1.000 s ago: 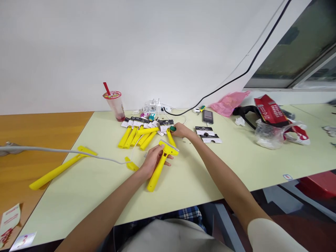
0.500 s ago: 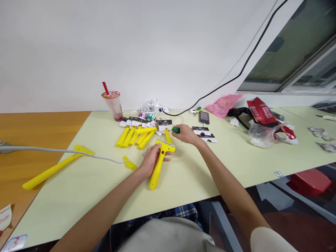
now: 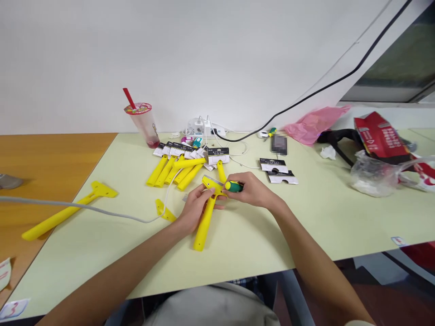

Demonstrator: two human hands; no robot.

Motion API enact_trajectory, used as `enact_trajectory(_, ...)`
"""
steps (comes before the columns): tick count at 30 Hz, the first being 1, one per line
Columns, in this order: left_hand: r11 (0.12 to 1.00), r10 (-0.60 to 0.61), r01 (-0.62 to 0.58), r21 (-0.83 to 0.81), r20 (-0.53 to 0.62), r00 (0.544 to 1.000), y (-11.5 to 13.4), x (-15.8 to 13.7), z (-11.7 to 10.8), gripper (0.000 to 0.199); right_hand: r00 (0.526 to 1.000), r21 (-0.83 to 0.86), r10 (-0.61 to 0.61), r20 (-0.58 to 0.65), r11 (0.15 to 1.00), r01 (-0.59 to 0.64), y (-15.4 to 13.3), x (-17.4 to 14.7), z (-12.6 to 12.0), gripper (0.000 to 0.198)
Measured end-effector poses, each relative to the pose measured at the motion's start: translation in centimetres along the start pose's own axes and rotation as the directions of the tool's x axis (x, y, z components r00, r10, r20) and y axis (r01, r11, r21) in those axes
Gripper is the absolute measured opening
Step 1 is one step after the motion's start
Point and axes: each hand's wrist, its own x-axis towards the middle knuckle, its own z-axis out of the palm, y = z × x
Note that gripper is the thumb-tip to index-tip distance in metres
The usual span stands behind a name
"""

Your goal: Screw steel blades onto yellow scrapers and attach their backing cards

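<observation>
In the head view, my left hand [image 3: 194, 212] is closed around the neck of a T-shaped yellow plastic scraper [image 3: 205, 224], thumb on its head and fingers curled behind. The scraper is just above the pale green tabletop [image 3: 340, 217] in front of me, its head pointing away and its long handle slanting back towards my body. A strip of greyish metal shows along the far edge of the head.

My right hand [image 3: 253, 189] is closed on a stubby green tool handle with a yellow end [image 3: 235, 186], gripped close to the scraper's head; I cannot tell whether the fingertips touch the head, and the tool's tip is hidden.

Just beyond my hands lies a row of yellow scrapers with printed cards [image 3: 157, 172], a loose one lying across them. Near my left wrist is a small flat yellow plastic piece [image 3: 165, 211]. Well to the left, another yellow scraper [image 3: 64, 217] lies under a grey cable [image 3: 112, 214]. To the right, two black-and-white cards [image 3: 282, 177] overlap.
</observation>
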Motion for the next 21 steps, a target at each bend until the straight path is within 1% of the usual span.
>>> enact_trajectory(4, 0.999, -0.017, 0.018, 0.05, -0.02, 1.0, -0.03, -0.04, 0.05, 0.03, 1.0, -0.019, -0.004, 0.003, 1.0, 0.004, -0.11, -0.46, -0.23, 0.026)
enact_trajectory(9, 0.996, -0.038, 0.041, 0.074, -0.041, 0.998, -0.06, -0.24, -0.1, 0.028, 1.0, 0.033, 0.028, 0.009, 0.999, -0.028, -0.54, -0.56, 0.04, 0.029)
enact_trajectory(14, 0.994, -0.062, 0.062, 0.087, 0.0, 0.998, 0.13, -0.64, -0.37, 0.029, 0.997, 0.137, 0.063, 0.053, 0.988, -0.07, -0.52, -0.6, 0.42, 0.029)
enact_trajectory(21, 0.993, -0.066, 0.065, 0.094, 0.014, 0.998, 0.19, -0.73, -0.54, 0.028, 0.995, 0.2, 0.062, 0.073, 0.977, -0.075, -0.52, -0.68, 0.48, 0.024)
